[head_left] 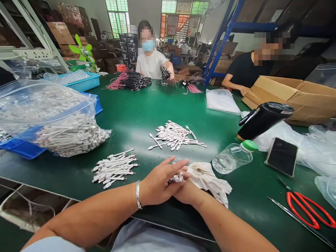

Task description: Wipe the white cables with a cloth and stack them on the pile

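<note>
My left hand (159, 180), with a silver bangle at the wrist, lies across my right hand (185, 191) near the table's front edge. Between them is a bunch of short white cables (177, 177), only its ends showing. The left fingers stretch over the bunch while the thumb lies below it. Most of my right hand's fingers are hidden under the left. To the left lies a pile of short white cables (114, 168); a looser pile of white cables (174, 135) is farther out. A crumpled cream cloth (210, 180) is beside my right hand.
At left, a big plastic bag of cables (76, 134) rests on a blue tray (25, 147). On the right are a clear jar (231, 159), black tumbler (262, 120), phone (282, 156), red-handled scissors (309, 208) and tweezers (294, 213). Two people sit across the table.
</note>
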Demonstrator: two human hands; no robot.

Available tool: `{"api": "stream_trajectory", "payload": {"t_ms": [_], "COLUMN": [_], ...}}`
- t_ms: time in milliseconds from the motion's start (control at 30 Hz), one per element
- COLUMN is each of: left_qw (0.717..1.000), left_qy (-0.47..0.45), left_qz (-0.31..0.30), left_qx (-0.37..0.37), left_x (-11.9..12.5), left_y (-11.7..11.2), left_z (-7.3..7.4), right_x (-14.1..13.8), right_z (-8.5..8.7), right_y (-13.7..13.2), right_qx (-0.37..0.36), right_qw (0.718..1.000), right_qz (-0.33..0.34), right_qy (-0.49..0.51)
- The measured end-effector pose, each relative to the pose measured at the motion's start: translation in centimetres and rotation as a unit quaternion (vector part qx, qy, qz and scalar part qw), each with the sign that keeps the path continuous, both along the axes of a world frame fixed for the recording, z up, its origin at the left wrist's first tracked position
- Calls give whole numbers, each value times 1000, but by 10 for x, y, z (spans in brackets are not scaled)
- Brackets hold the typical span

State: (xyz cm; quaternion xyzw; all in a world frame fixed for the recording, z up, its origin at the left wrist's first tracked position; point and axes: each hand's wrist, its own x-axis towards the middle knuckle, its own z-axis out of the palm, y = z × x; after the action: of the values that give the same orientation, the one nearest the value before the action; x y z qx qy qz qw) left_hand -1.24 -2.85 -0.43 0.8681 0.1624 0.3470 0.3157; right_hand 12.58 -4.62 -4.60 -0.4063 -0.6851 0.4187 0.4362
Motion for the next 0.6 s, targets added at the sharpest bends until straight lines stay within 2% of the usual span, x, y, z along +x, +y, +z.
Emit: {"api": "stream_trajectory", "payload": {"t_ms": [133, 200, 300, 367, 433, 533, 600], "left_qw": [999, 994, 978, 968, 968, 982, 985], "left_qy": [-29, -40, -5, 35, 52, 43, 44], "left_qz": [-2, -8, -17, -20, -17, -21, -29], "left_qx": [-42, -98, -208, -249, -243, -182, -166], "left_x": [-4, -6, -9, -10, -10, -10, -10], "left_y": [4, 10, 21, 27, 31, 32, 33], "left_z": [4, 3, 0, -1, -1, -1, -2], "right_x": [-4, -5, -7, -7, -8, -8, -9], "right_z": [13, 18, 16, 11, 6, 3, 4], "right_y": [0, 2, 7, 10, 11, 11, 11], "right_qx": [22, 29, 31, 34, 37, 42, 41], "right_qw": [999, 998, 997, 996, 996, 996, 996], "right_qz": [11, 7, 15, 21, 17, 7, 4], "right_qy": [-37, -50, -68, -75, -75, -73, -74]}}
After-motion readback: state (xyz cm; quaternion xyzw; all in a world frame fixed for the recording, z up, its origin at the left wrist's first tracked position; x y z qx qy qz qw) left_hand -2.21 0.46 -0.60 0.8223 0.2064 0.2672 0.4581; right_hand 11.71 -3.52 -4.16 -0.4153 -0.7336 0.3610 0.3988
